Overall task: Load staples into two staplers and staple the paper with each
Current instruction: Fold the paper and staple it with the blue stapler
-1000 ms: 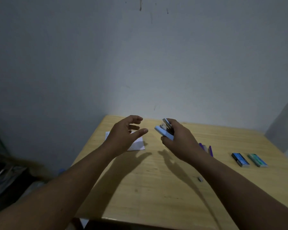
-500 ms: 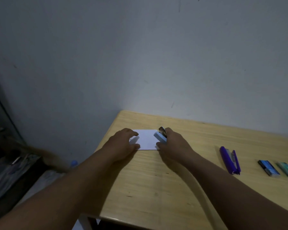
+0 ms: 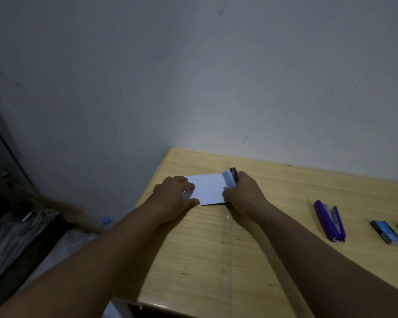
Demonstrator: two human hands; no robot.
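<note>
Single head-worn wide-angle view, looking forward and down from above the near edge of the wooden table (image 3: 216, 260); faces the grey wall (image 3: 193, 76) behind the table's far edge; close enough for both forearms to fill the lower frame, with the left hand (image 3: 174, 193) and right hand (image 3: 245, 195) near centre; tilted, horizon sloping down to the right; floor glimpsed at left.

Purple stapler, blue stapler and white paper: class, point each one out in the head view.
purple stapler (image 3: 327, 220), head view, on the middle of its purple body.
blue stapler (image 3: 229, 179), head view, on its light blue top.
white paper (image 3: 208, 188), head view, on the bare middle of the sheet.
</note>
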